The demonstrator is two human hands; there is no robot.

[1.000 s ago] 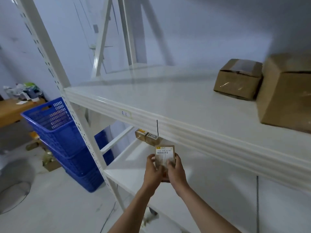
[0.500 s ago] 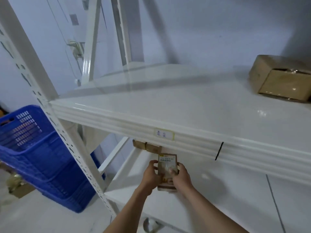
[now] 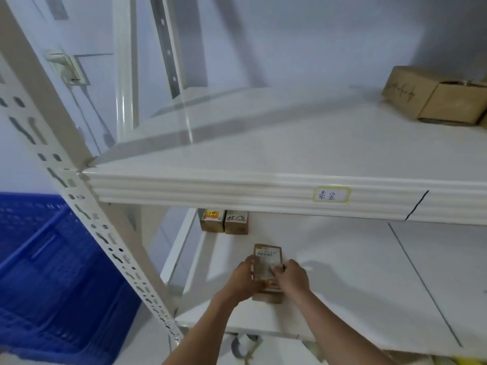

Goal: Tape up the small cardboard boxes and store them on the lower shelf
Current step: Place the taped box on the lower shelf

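Both hands hold one small cardboard box (image 3: pixel 267 262) low over the lower shelf (image 3: pixel 342 272), close to the shelf's front edge and toward its left end. The left hand (image 3: pixel 243 279) curls its fingers around the box's left side; the right hand (image 3: pixel 292 277) grips the right side, fingertips lying across the labelled top face. Whether the box's underside touches the shelf cannot be told.

Farther back on the same shelf, two more small boxes (image 3: pixel 224 223) stand side by side, touching, half hidden under the upper shelf's front lip (image 3: pixel 237 188). Between them and the held box lies a strip of bare white board, and to the right the lower shelf runs open well past a dark seam line.

The perforated upright post (image 3: pixel 87 206) slants down just left of the hands. Beyond it sits a blue plastic crate (image 3: pixel 52 272); its contents cannot be made out. On the upper shelf, at far right, lies a larger cardboard box (image 3: pixel 432 101).
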